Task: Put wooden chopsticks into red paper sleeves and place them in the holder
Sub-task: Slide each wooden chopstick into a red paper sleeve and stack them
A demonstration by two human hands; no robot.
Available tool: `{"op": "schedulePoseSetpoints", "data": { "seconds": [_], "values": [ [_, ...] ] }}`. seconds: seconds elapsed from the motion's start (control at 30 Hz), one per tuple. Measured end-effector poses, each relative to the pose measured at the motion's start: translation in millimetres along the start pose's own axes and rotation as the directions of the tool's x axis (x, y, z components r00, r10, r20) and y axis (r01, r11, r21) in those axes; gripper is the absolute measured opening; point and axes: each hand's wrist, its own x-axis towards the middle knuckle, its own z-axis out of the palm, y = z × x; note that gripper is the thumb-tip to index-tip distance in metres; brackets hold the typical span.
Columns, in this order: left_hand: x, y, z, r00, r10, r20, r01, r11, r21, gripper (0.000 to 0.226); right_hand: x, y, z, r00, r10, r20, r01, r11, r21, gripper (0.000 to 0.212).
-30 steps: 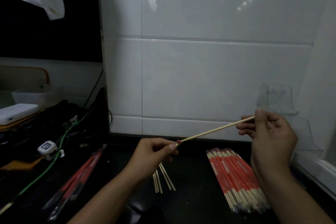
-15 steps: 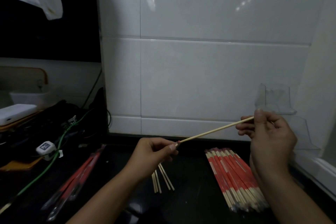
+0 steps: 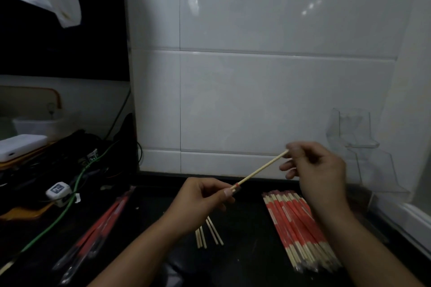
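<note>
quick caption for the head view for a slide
Left hand and right hand hold a wooden chopstick above sleeved chopsticks on a dark counter.

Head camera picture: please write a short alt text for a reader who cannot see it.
Two hands hold one wooden chopstick slanted above a black counter: the left hand pinches its lower end, where a bit of red shows, and the right hand pinches the upper end. A bundle of red-sleeved chopsticks lies below the right hand, a few bare chopsticks below the left.
</note>
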Motion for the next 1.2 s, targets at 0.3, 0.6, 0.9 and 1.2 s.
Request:
{"op": "schedulePoseSetpoints", "data": {
  "seconds": [0.3, 0.6, 0.9, 1.2],
  "values": [
    [7.2, 10.3, 4.8, 0.982, 0.004, -0.188, -0.049, 0.971, -0.235, 0.016, -21.7, 5.9, 26.6, 0.897, 0.148, 0.417, -0.047, 0.969, -0.243, 0.035],
    [4.1, 18.7, 9.1, 0.981, 0.134, -0.142, -0.161, 0.966, -0.201, 0.019, -13.9, -6.9, 49.6, 0.915, 0.018, 0.404, 0.027, 0.994, -0.104, 0.009],
    [0.8, 16.4, -0.6, 0.984, 0.056, -0.167, -0.085, 0.981, -0.176, 0.027, 3.0, -19.5, 49.5, 0.907, 0.041, 0.419, 0.055, 0.975, -0.216, 0.009],
    [0.6, 6.0, 11.0, 0.999, 0.044, 0.007, -0.044, 0.999, -0.023, 0.019, 3.6, -15.2, 53.0, 0.948, 0.066, 0.311, -0.036, 0.994, -0.103, 0.009]
  ]
}}
